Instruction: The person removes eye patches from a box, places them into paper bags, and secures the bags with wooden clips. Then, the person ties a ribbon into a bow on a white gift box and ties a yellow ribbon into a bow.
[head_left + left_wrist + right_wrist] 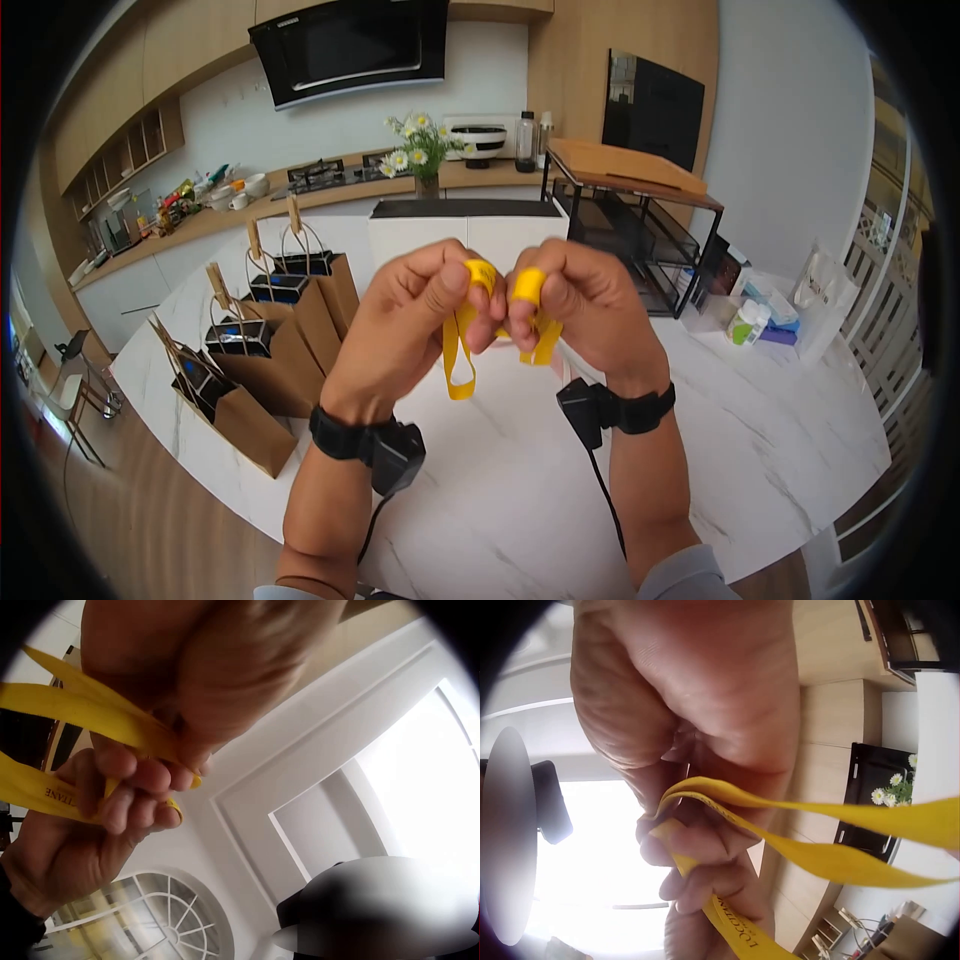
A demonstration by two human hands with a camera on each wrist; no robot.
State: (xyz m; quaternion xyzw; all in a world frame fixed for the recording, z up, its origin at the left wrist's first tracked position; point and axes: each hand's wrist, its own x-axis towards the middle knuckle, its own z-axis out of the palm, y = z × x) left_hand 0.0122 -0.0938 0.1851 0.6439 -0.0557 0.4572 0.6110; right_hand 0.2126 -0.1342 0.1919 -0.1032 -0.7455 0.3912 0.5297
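A yellow ribbon [451, 350] is stretched between my two hands, raised over the table in the head view. My left hand [405, 305] pinches one part between thumb and curled fingers, and a loop hangs below it. My right hand [600, 305] grips another part in the same way, with a shorter fold hanging down. The fingertips of both hands nearly meet. Dark printed lettering shows on the ribbon [45, 791] in the left wrist view. Two lengths of the ribbon [832, 862] trail off to the side in the right wrist view. Fingers hide the middle of the ribbon.
Several brown paper bags [265, 375] with clothespins on their handles stand along the left of the white marble table [480, 500]. A black-framed rack [640, 235] is at the back right, beside white bottles [745, 322] and small boxes. Daisies [415, 145] stand behind.
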